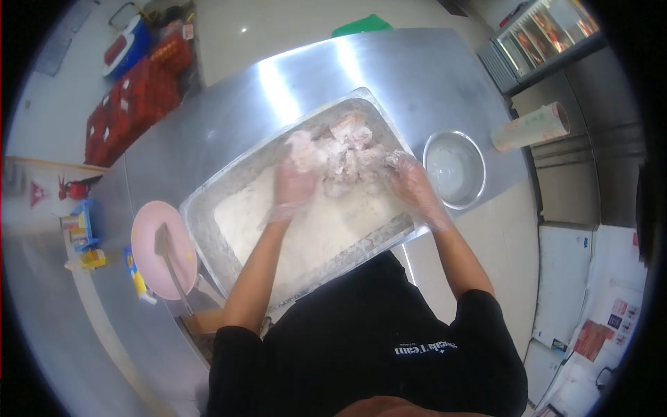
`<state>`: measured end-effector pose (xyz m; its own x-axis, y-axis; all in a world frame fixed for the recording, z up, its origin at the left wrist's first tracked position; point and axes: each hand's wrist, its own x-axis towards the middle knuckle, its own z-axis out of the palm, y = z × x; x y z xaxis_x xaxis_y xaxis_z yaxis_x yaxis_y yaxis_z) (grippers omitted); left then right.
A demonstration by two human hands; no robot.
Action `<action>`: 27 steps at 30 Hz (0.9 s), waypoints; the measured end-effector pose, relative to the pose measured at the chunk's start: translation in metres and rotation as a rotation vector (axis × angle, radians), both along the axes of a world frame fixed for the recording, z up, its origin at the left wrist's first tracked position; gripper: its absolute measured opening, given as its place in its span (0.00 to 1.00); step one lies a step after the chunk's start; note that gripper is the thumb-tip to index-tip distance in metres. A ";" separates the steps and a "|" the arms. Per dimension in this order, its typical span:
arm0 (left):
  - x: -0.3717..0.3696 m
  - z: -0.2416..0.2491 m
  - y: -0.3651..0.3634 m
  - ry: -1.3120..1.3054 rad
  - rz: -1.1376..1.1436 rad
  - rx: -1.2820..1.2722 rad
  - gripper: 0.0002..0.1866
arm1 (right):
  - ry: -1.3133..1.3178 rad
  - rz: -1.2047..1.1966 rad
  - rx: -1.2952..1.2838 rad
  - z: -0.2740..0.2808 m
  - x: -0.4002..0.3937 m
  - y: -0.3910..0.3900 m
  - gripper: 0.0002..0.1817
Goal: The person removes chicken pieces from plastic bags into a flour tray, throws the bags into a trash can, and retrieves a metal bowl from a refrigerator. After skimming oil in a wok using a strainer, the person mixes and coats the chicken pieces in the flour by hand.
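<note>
A large metal tray (206,244) holds white flour (326,229) and a heap of flour-coated pieces, perhaps meat (351,142), toward its far end. My left hand (295,184), in a clear plastic glove, is at the left side of the heap; motion smears its fingers. On the heap's right side is my right hand (413,184), also gloved, near the tray's right edge. Its fingertips are blurred, and I cannot make out whether they hold a piece.
Right of the tray stands a metal bowl (454,170) with liquid, and beyond it a wrapped roll (531,127). A pink bowl (149,236) with a spatula (167,254) sits on the left. Red crates (132,104) are at the far left.
</note>
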<state>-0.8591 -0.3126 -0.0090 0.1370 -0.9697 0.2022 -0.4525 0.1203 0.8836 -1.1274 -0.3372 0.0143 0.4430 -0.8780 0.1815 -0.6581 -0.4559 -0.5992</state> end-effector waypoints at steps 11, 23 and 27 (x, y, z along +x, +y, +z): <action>0.049 0.034 0.041 0.123 0.074 0.348 0.27 | 0.344 0.312 0.052 -0.016 0.006 -0.006 0.13; 0.069 -0.045 0.194 -0.414 -0.255 1.092 0.52 | 0.657 1.003 0.410 -0.097 0.089 0.041 0.14; 0.042 -0.078 0.186 -0.257 -0.242 1.028 0.48 | 0.587 0.914 0.533 -0.052 0.161 0.090 0.18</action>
<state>-0.8166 -0.1262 -0.0870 -0.0109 -0.6872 -0.7264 -0.7017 -0.5122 0.4951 -0.9669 -0.2472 -0.0375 0.8328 -0.1007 -0.5443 -0.4563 -0.6816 -0.5720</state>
